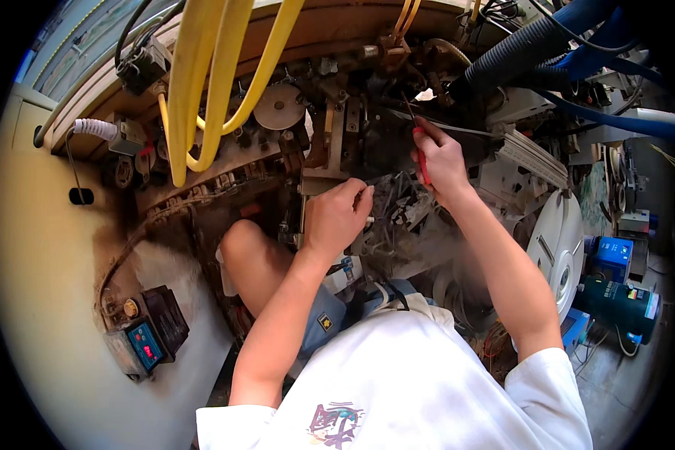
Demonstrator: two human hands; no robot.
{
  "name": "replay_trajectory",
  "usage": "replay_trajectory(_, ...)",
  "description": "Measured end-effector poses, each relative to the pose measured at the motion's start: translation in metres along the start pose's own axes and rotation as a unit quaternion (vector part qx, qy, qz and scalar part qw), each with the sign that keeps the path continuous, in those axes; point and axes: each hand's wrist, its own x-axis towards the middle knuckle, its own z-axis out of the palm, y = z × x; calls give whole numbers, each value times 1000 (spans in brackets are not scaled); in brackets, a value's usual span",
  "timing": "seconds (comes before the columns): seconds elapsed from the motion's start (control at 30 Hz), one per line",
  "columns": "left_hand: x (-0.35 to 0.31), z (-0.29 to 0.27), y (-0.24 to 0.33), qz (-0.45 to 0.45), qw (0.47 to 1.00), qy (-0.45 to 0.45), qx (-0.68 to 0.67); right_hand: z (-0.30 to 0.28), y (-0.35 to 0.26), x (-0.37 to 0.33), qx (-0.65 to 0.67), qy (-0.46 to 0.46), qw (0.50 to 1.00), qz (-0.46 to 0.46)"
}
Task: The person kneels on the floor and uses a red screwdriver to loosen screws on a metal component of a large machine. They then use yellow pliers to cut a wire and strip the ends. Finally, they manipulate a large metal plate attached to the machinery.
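Risk of a skid into machine parts [345, 124] through a loosened hold on red-handled tool [423, 166], clenched in right hand [445, 159] above those parts, with left hand [337, 217] pressed into a pinch, on what impossible to tell.

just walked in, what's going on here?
Someone is working bare-handed over open, grimy machinery. The right hand holds a red-handled tool, its thin shaft pointing away from the body. The left hand is beside it, thumb and forefinger drawn close together; whether they hold anything is unclear. Yellow hoses hang at upper left, and a large white disc stands at right.
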Motion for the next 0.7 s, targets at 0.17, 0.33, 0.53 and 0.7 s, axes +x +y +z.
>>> replay_trajectory(0.17,0,5,-2,15,1000,20,10,-8,13,1,-14,-31,998,-58)
replay_trajectory(0.33,-1,7,1,-1,1000,23,21,-24,19,4,-172,-23,978,-117)
replay_trajectory(0.53,14,34,23,-81,996,12,-27,-30,40,7,-231,40,942,-239)
replay_trajectory(0.7,90,108,24,-111,988,0,-107,-45,40,9,-198,63,942,-263)
